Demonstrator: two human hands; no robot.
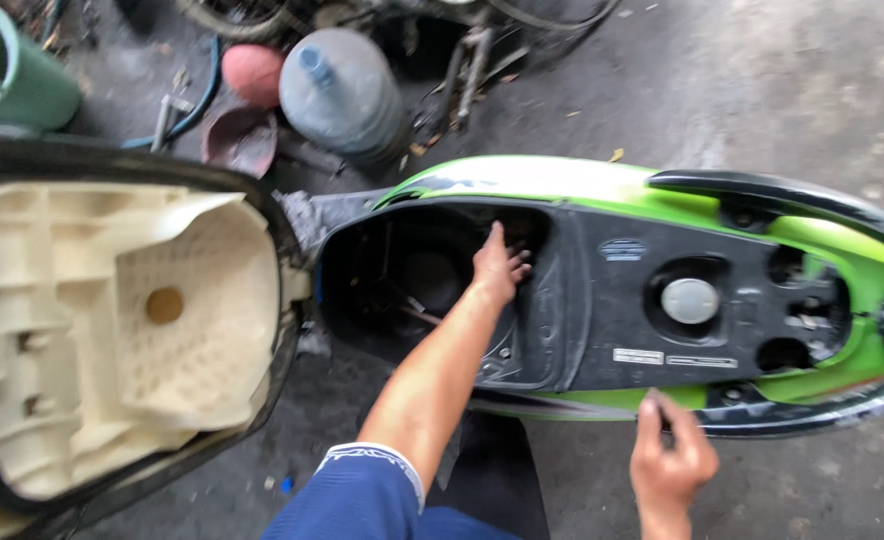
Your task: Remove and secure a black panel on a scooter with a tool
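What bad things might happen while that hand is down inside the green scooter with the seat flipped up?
The raised cream-lined scooter seat might drop toward the left hand reaching into the black storage compartment. Edges or parts inside the dark compartment may scrape its fingers. The right hand rests at the green side panel, where fingers could get pinched.

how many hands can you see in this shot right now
2. The left hand reaches into the scooter's open storage compartment; the right hand rests at the green body's near edge.

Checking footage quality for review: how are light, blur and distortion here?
Head view: soft daylight, pale glare on the green scooter panel; the storage bay around the left hand is deeply shadowed; right hand slightly blurred; wide-angle bending at edges.
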